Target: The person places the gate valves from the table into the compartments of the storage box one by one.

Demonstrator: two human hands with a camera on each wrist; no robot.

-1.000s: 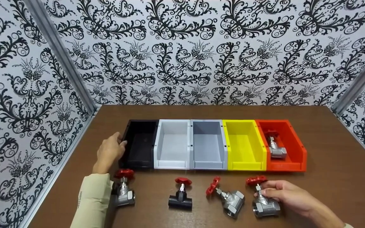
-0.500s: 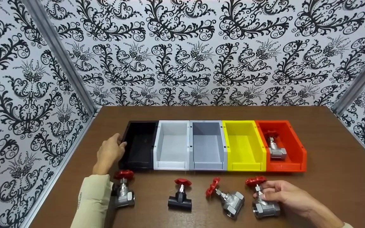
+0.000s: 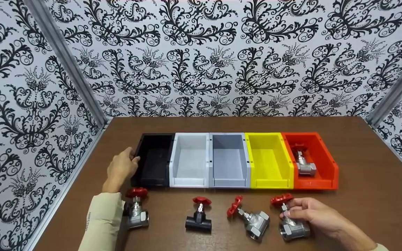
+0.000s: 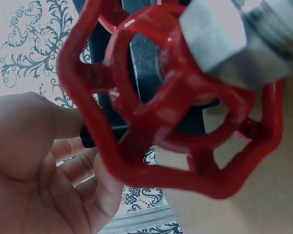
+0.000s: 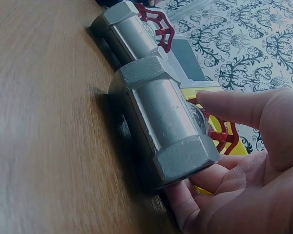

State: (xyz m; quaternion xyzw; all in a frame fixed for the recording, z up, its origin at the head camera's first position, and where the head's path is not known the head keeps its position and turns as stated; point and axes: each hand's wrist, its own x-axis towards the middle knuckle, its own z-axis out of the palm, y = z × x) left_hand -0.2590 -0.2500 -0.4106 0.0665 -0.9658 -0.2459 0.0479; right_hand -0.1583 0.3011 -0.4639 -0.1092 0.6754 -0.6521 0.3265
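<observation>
My left hand (image 3: 120, 170) holds the left side wall of the black bin (image 3: 155, 182), thumb at the rim. In the left wrist view, a red handwheel (image 4: 166, 122) covers much of that grip. It belongs to a metal valve (image 3: 138, 219) beside my left sleeve. My right hand (image 3: 323, 218) grips another metal valve (image 3: 295, 230) by its neck, below the red handwheel. In the right wrist view, its hexagonal-ended body (image 5: 161, 114) is close over the table, thumb on one side and fingers on the other.
White (image 3: 188, 182), grey (image 3: 229, 182), yellow (image 3: 272, 183) and red bins (image 3: 326, 167) continue the row. A metal valve (image 3: 305, 168) lies in the red bin. On the brown table (image 3: 173, 240) are a black tee-shaped valve (image 3: 198, 223) and a tilted metal valve (image 3: 257, 223). Patterned walls surround it.
The valve in my right hand has shifted very slightly to the right, its body turning a little. My left hand stays at the black bin.
</observation>
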